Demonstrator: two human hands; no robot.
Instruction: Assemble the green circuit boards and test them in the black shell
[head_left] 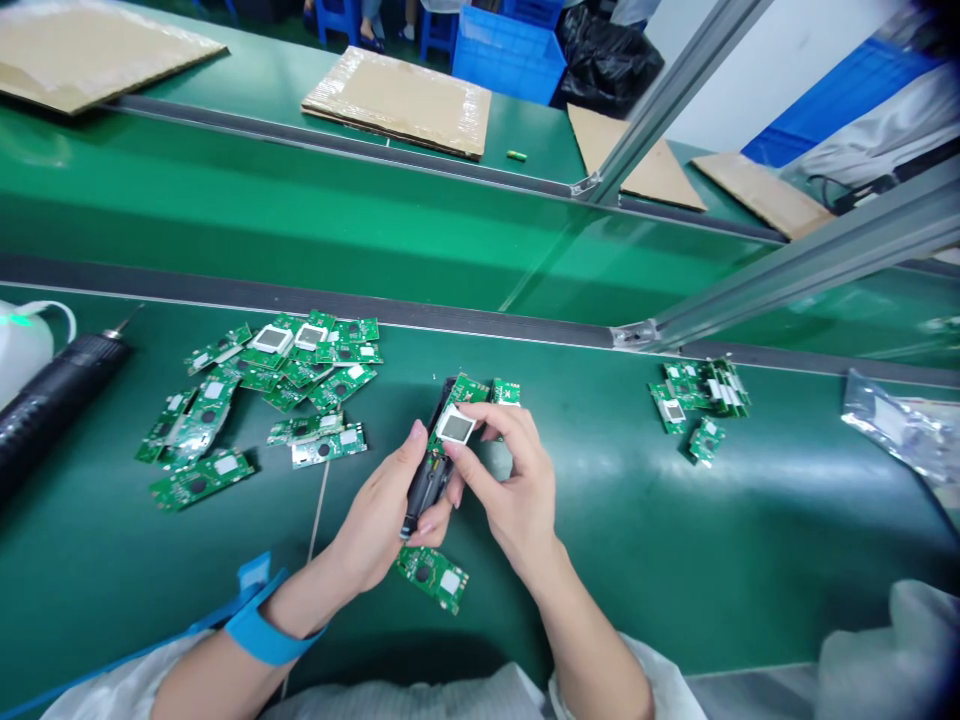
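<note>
My left hand point(379, 515) is wrapped around a long black plastic housing point(427, 487), held tilted above the bench. A green circuit board point(470, 387) lies against the housing's upper part. On that board sits a small white-framed display point(456, 427), pinched at its edges between the thumb and forefinger of my right hand point(521, 490). Whether the display is fixed to the board, I cannot tell. Beyond my right fingers another circuit board point(507, 391) lies partly hidden. One more loose board point(436, 578) rests on the bench below my hands.
Several circuit boards point(199, 420) are heaped on the left, two with white-framed displays. A black electric screwdriver point(64, 405) lies at far left. More boards point(690, 395) and a silver bag point(896, 425) are on the right. A metal frame point(667, 95) rises behind, near cardboard sheets point(405, 100).
</note>
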